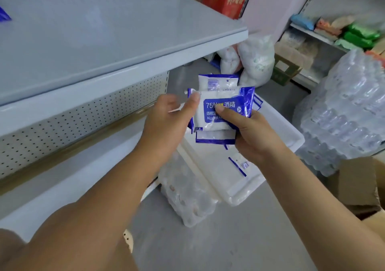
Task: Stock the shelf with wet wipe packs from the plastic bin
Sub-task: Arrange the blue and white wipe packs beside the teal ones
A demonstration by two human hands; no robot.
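Here: left grip (166,122), right grip (253,139) together clasping three-plus wipe packs (218,95); one pack (239,165) in bin (291,134).

Gripping a fanned stack of wet wipe packs (220,112) in the right hand (256,139), thumb on the top pack's blue label. Pinching its upper left edge with the left hand (166,125). Holding them over a white plastic bin (279,129), grey shelf (104,41) left of the left hand.
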